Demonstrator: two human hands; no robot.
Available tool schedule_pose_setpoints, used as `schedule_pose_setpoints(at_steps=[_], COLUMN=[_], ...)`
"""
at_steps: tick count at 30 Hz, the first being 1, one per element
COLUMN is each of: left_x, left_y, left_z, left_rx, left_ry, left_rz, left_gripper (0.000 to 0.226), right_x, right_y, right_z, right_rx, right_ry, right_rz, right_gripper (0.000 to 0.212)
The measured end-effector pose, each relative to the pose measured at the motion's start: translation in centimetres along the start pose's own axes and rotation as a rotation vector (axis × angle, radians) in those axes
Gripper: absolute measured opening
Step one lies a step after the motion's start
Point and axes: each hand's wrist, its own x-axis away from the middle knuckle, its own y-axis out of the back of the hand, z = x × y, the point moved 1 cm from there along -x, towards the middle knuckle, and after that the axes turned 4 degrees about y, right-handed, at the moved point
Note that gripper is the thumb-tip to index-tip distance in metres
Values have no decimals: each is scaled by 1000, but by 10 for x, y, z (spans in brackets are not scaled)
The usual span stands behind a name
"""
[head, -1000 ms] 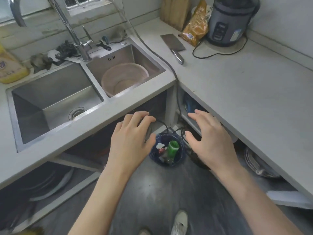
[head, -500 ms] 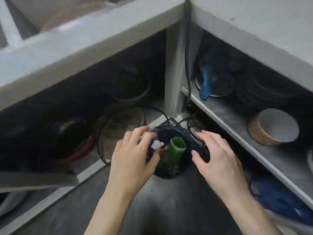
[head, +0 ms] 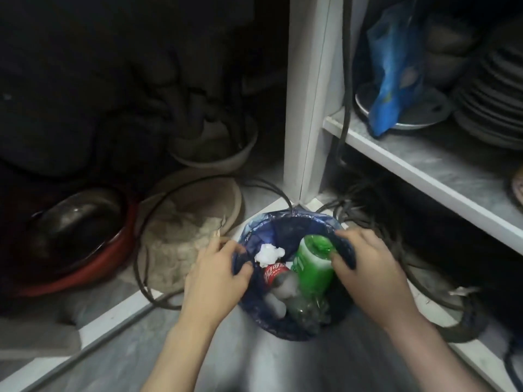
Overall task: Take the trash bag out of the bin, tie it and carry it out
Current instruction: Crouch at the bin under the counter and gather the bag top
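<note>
A small round bin lined with a dark blue trash bag (head: 285,226) stands on the floor in the corner under the counters. Inside lie a green bottle (head: 314,264), a red-labelled bottle (head: 276,274) and a crumpled white tissue (head: 268,254). My left hand (head: 218,274) pinches the bag's rim on the left side. On the right side, my right hand (head: 365,264) closes over the rim, fingers curled around the blue plastic. The bin's own wall is hidden by the bag.
A white cabinet post (head: 307,94) rises just behind the bin. Black cables (head: 368,219) coil on the floor to the right. A red pot (head: 82,239) and a flat basket (head: 189,222) sit left; plates (head: 492,94) and a blue bag (head: 393,69) rest on the right shelf.
The view has dropped from the sink and counter down close to the bin. Both hands went from hovering open above the bin to gripping the bag's rim on either side.
</note>
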Motion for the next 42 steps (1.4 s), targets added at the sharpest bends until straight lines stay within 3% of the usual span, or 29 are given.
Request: schedule_pose_setpoints(at_steps=[4, 8, 14, 18, 24, 30, 37, 40, 42], left_x=[-5, -10, -14, -10, -13, -12, -11, -9, -10], left_y=[-7, -20, -45, -60, -70, -76, -79, -81, -83], left_z=[3, 17, 31, 32, 41, 52, 52, 53, 59], left_rx=[119, 206, 523, 772, 897, 963, 934, 1085, 1134], left_ry=[51, 147, 704, 895, 944, 1063, 974, 1006, 1025], left_rz=[-3, 12, 192, 448, 436, 482, 473, 525, 432], left_gripper=[18, 31, 70, 71, 21, 34, 13, 11, 16], right_x=[0, 2, -11, -6, -3, -1, 4, 7, 9], right_y=[-3, -8, -23, -29, -39, -41, -48, -50, -52], right_z=[-6, -20, -45, -52, -54, -55, -49, -47, -49], right_rx=[-29, -106, -165, -162, -38, 34, 160, 211, 244], right_ry=[-28, -108, -274, -304, -237, -179, -112, -73, -44], right_rz=[-11, 21, 37, 83, 151, 170, 200, 205, 215], right_gripper=[36, 39, 42, 31, 39, 40, 34, 34, 38])
